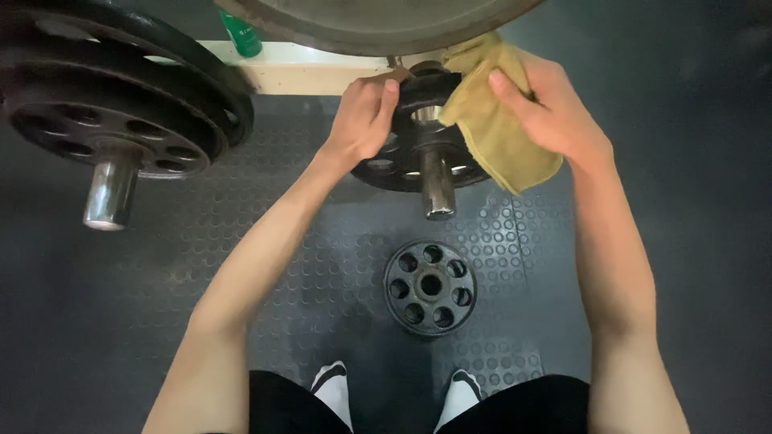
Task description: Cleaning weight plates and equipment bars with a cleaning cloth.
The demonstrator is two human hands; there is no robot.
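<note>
So the left hand (366, 116) has its fingers curled tight around the rim of a small black round iron weight plate with holes (418, 149), which sits on a short steel peg (438, 186) sticking out toward the camera. The right hand (555, 120) is closed on a mustard-yellow soft cloth (498, 133), pressing it against the plate's upper right edge. That plate looks dense and stiff, not something to pinch lightly; I'd say the rim or the holes are the spots to grab. The cloth is floppy and light and bunches wherever you squeeze it.

Around it: a second small black holed plate (430, 287) lies flat on the dark studded rubber floor (305, 241), right between the feet. Bigger black plates (121, 112) hang on another peg to the left, and a large disc (378, 20) looms overhead, crowding the top
</note>
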